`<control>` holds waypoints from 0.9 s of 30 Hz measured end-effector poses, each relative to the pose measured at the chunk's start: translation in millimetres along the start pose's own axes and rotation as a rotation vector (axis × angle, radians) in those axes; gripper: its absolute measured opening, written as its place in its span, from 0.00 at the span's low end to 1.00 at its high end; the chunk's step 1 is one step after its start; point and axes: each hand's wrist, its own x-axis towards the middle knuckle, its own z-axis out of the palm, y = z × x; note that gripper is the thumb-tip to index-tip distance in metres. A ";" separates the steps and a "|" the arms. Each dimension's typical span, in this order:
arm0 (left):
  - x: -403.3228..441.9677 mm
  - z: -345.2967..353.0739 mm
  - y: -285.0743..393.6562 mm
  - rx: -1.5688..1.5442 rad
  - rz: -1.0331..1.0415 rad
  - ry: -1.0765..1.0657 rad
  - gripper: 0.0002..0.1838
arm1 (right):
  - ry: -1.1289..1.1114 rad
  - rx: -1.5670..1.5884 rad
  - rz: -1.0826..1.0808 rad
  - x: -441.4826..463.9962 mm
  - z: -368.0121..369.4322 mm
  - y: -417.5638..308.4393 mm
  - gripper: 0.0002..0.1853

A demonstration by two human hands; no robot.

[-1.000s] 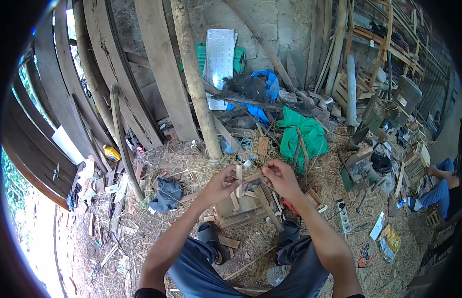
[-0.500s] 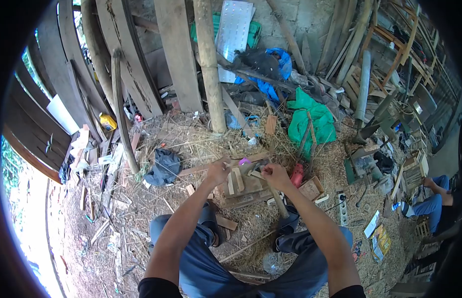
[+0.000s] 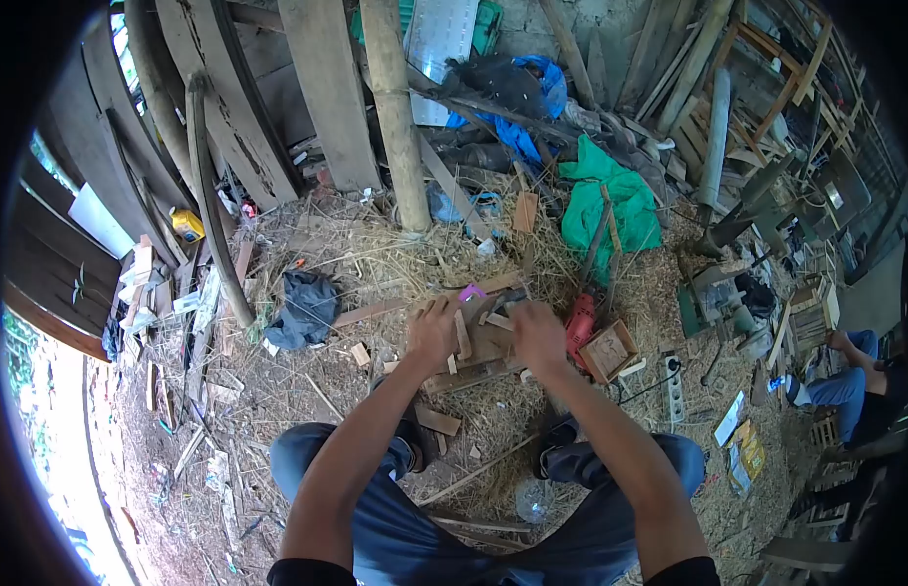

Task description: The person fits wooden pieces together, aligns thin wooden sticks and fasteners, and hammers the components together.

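Observation:
My left hand [image 3: 433,332] is curled down at the left side of a low wooden block [image 3: 489,349], its fingers bent against a short wooden strip [image 3: 463,335]. What lies under the palm is hidden. At the block's right side my right hand [image 3: 538,338] is closed, and its fingers hide whatever is in it. Between the hands, a small light wood piece [image 3: 497,320] lies on the block. A purple object [image 3: 470,292] and a dark metal-looking piece [image 3: 509,299] are at the block's far edge.
A red power tool [image 3: 579,330] and a small wooden box [image 3: 610,352] sit right of my right hand. A power strip [image 3: 675,391] lies farther right. Dark cloth [image 3: 305,308] is on the left. A wooden post [image 3: 393,127] stands ahead. Another person [image 3: 854,376] sits at far right.
My right hand has gone from a pinch to a fuller closed grip. A wooden handle below it no longer shows. My left hand has lowered over the strips. The view has shifted slightly.

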 end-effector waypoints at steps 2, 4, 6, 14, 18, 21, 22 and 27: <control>-3.1 2.1 -3.4 -0.029 -0.050 0.000 0.16 | 0.115 -0.097 0.076 -7.0 -13.2 4.9 0.22; -5.9 -1.6 -1.6 -0.003 -0.034 -0.017 0.15 | -0.373 -0.021 0.431 -14.8 -19.8 13.4 0.31; -3.7 -2.6 1.0 0.024 -0.007 -0.033 0.14 | -0.646 -0.027 0.474 -26.0 -6.9 28.8 0.35; 10.7 -5.5 18.5 -0.047 -0.038 0.006 0.14 | -0.401 0.212 0.388 -21.0 -43.7 43.5 0.25; 26.7 -9.9 64.1 -0.164 0.091 0.053 0.14 | -0.341 0.205 0.380 -14.2 -92.4 91.2 0.18; 44.4 17.7 115.2 -0.342 0.216 -0.070 0.14 | -0.325 0.157 0.372 -37.1 -109.9 142.0 0.19; 43.2 29.8 138.3 -0.442 0.191 -0.139 0.15 | -0.378 0.130 0.404 -47.6 -113.3 154.7 0.20; 36.0 145.2 216.0 -0.546 0.170 -0.355 0.19 | -0.455 -0.022 0.506 -124.1 -74.5 202.8 0.20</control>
